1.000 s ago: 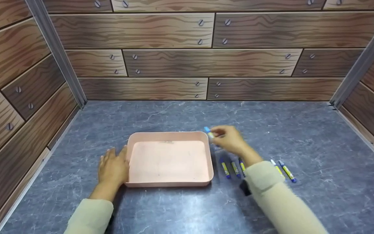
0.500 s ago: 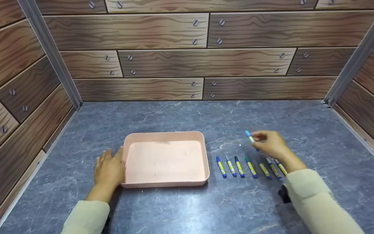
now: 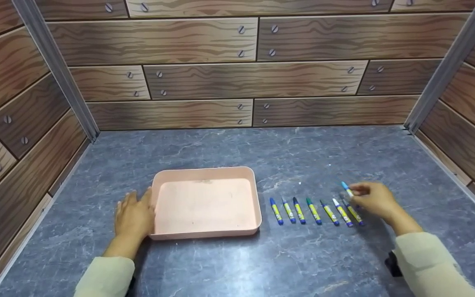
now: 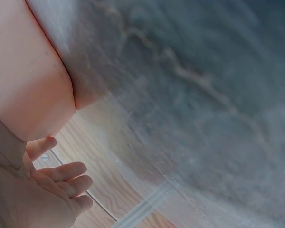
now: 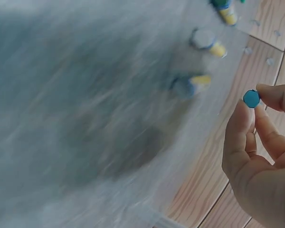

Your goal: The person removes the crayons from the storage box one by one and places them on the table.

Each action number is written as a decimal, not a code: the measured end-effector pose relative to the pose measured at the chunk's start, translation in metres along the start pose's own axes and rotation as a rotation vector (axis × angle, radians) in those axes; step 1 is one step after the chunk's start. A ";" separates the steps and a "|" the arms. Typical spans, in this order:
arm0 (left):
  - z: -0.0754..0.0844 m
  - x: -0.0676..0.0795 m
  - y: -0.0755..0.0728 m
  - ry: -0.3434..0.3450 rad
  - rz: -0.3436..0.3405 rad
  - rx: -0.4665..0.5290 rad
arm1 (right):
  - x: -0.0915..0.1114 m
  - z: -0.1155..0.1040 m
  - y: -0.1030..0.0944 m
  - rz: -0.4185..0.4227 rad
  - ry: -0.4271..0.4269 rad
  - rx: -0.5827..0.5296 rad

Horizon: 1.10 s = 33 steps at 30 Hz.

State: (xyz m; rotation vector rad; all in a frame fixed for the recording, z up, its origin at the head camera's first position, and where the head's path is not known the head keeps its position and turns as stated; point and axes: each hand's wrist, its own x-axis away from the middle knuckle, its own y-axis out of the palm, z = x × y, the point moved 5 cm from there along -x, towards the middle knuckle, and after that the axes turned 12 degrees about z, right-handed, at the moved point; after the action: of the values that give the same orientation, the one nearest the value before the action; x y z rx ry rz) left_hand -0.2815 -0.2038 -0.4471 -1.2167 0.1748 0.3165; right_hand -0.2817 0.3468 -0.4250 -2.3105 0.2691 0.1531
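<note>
My right hand [image 3: 375, 200] pinches a light-blue crayon [image 3: 346, 187] between thumb and fingers, above the right end of a row of crayons. The right wrist view shows the blue end of the held crayon [image 5: 251, 98] at the fingertips. Beneath and left of that hand, several crayons in yellow wrappers lie side by side, among them a green one [image 3: 313, 211] and a white-tipped one [image 3: 342, 212]. My left hand [image 3: 134, 216] rests against the left wall of a shallow pink tray [image 3: 205, 234], its fingers extended. In the left wrist view the palm [image 4: 33, 199] lies beside the tray.
The dark marbled tabletop [image 3: 204, 268] is enclosed by wood-patterned walls [image 3: 171, 113] at the back and both sides. Grey metal posts [image 3: 56, 70] stand in the corners. The tray sits left of the crayon row, with a gap between them.
With the light-blue crayon, my right hand has moved right from the tray's back right corner, then lower towards the row's right end. The left hand has stayed at the tray.
</note>
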 end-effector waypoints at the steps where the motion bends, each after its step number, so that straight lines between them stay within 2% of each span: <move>1: 0.000 0.000 0.000 0.005 0.006 0.000 | 0.001 0.004 -0.002 -0.001 0.005 0.013; 4: 0.000 0.001 -0.001 0.015 0.015 0.001 | 0.006 0.015 -0.005 -0.011 0.016 0.043; 11: -0.001 0.001 -0.002 0.015 0.016 0.002 | 0.015 0.032 -0.008 -0.025 -0.022 0.137; 15: -0.002 0.001 -0.002 0.011 0.008 0.002 | 0.018 0.039 -0.008 -0.055 0.017 0.153; 18: -0.002 0.001 -0.002 0.008 0.002 -0.003 | 0.018 0.041 -0.008 -0.066 0.041 0.153; 29: -0.001 0.002 -0.001 0.016 0.000 -0.007 | 0.019 0.040 -0.009 -0.052 0.042 0.190; 33: 0.000 0.001 -0.002 0.013 0.001 -0.003 | 0.019 0.040 -0.013 -0.067 0.065 0.169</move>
State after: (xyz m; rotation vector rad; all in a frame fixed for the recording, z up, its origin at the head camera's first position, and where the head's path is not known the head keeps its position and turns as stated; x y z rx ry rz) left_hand -0.2798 -0.2040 -0.4461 -1.2214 0.1862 0.3100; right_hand -0.2610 0.3814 -0.4468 -2.1558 0.2283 0.0209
